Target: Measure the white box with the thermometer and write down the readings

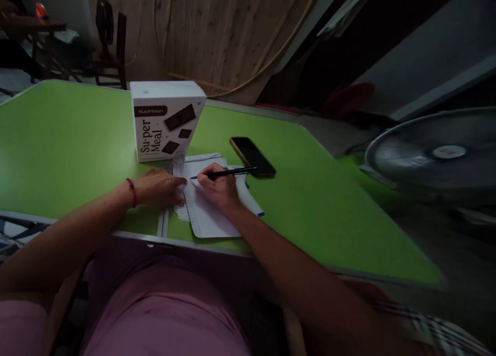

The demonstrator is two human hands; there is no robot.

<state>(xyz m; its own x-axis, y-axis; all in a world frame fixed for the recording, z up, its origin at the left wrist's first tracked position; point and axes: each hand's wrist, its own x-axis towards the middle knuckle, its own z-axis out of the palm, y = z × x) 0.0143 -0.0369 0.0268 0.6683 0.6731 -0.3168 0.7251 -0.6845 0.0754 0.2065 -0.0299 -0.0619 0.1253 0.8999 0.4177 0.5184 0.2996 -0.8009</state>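
Observation:
An open notebook (209, 216) with white pages lies on the green table, its left-hand pages bunched or folded along the side. My right hand (219, 188) is closed around a black pen (232, 171), whose tip points left at the upper part of the page. My left hand (160, 186) rests on the notebook's left edge with its index finger stretched toward the pen tip; some of its fingers are hidden underneath. Just behind the notebook stands a white box (166, 121) printed "NutriMotion Su-per Meal". To the right of the pen lies a dark-screened phone (253, 157).
The green table (321, 206) has a metal rim and a seam under the notebook. A large round fan (434, 152) stands off its right end. Beyond the far edge are a wooden chair (110, 51) and a wood-panelled wall (217, 30).

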